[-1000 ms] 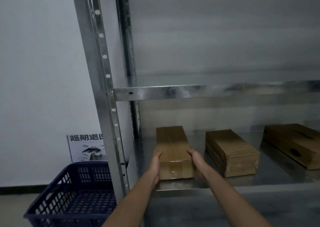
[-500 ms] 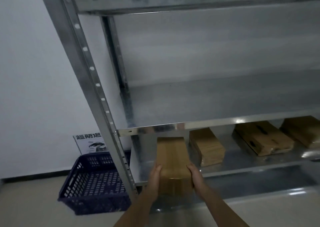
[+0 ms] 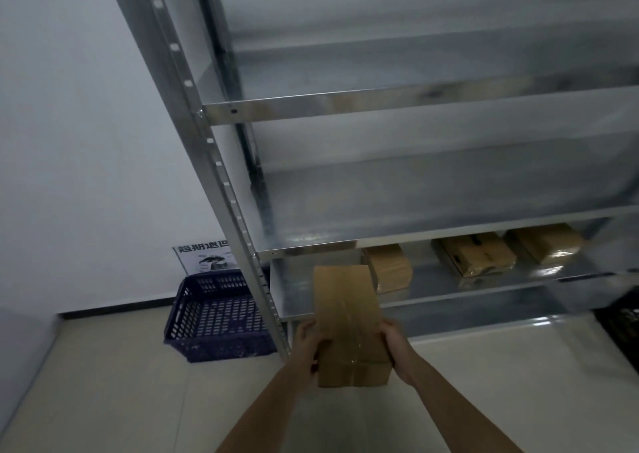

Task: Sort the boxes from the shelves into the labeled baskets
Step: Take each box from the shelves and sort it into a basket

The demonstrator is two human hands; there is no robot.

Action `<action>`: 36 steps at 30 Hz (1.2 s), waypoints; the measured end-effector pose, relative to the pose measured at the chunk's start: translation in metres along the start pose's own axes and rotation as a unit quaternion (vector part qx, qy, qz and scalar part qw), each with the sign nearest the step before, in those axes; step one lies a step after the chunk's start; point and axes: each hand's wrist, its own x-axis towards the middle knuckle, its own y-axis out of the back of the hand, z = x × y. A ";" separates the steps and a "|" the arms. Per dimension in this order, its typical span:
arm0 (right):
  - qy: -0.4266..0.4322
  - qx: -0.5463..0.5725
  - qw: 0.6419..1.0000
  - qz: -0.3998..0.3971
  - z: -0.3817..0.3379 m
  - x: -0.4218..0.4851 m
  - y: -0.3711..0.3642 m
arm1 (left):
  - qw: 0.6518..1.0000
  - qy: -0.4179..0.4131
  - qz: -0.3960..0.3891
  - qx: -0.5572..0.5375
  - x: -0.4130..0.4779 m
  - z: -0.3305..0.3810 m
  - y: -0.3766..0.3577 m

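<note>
You hold a brown cardboard box (image 3: 349, 324) with both hands, in the air in front of the metal shelf (image 3: 415, 101) and above the pale floor (image 3: 518, 383). Your left hand (image 3: 306, 343) presses on the left side of the box near its close end, and your right hand (image 3: 397, 349) presses on the right side, so the box is clamped between them. The long side of the box points away from you, toward the shelf. Clear tape runs along the middle of its top and over the near end; I can read no print on it.

Beyond your hands, on the low board of the shelf, three more boxes lie. A plain brown box (image 3: 389, 267) is just behind the one you hold. To the right of your right hand, further along, there is a box with dark marks (image 3: 475, 253), but the marks are too small to read, and then a box with shiny tape (image 3: 546, 243). The boards above them are bare.

To the left of your left hand, a dark blue basket (image 3: 218, 314) stands on the floor beside the shelf post. Behind it a white sign (image 3: 204, 255) leans on the wall, with the black characters "超期退回" and a small picture under them; the post hides its right edge.

At the far right a black basket (image 3: 622, 324) shows only partly.
</note>
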 end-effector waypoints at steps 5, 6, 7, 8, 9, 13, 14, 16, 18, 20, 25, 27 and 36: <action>0.001 0.008 1.000 -0.013 -0.015 -0.053 0.023 | 0.999 0.026 -0.034 -0.015 -0.054 0.000 -0.008; 0.007 0.014 1.000 -0.023 -0.018 -0.058 0.028 | 0.999 0.018 -0.048 -0.015 -0.067 0.003 -0.012; 0.015 0.018 0.999 -0.032 -0.023 -0.067 0.033 | 0.998 0.002 -0.059 -0.011 -0.078 0.006 -0.016; 0.030 0.024 0.999 -0.036 -0.030 -0.077 0.037 | 0.997 -0.019 -0.068 -0.007 -0.090 0.008 -0.022; 0.039 0.032 0.998 -0.035 -0.037 -0.086 0.040 | 0.996 -0.044 -0.075 0.000 -0.099 0.011 -0.027; 0.059 0.035 0.997 -0.028 -0.066 -0.113 0.049 | 0.992 -0.114 -0.046 0.033 -0.127 0.028 -0.050; 0.066 0.033 0.997 -0.024 -0.074 -0.118 0.052 | 0.991 -0.124 -0.045 0.027 -0.134 0.035 -0.056; 0.071 0.042 0.996 -0.020 -0.089 -0.126 0.057 | 0.989 -0.138 -0.043 0.013 -0.146 0.053 -0.064; 0.083 0.057 0.995 -0.014 -0.103 -0.133 0.064 | 0.988 -0.149 -0.048 -0.008 -0.157 0.068 -0.070; 0.098 0.071 0.993 -0.012 -0.115 -0.137 0.068 | 0.985 -0.154 -0.061 -0.048 -0.166 0.080 -0.074; 0.109 0.083 0.990 -0.019 -0.139 -0.159 0.066 | 0.982 -0.163 -0.041 -0.088 -0.180 0.108 -0.091; 0.116 0.079 0.990 -0.025 -0.145 -0.162 0.064 | 0.981 -0.173 -0.047 -0.074 -0.182 0.119 -0.093; 0.152 0.150 0.976 -0.031 -0.181 -0.172 0.049 | 0.975 -0.203 -0.088 0.010 -0.202 0.163 -0.071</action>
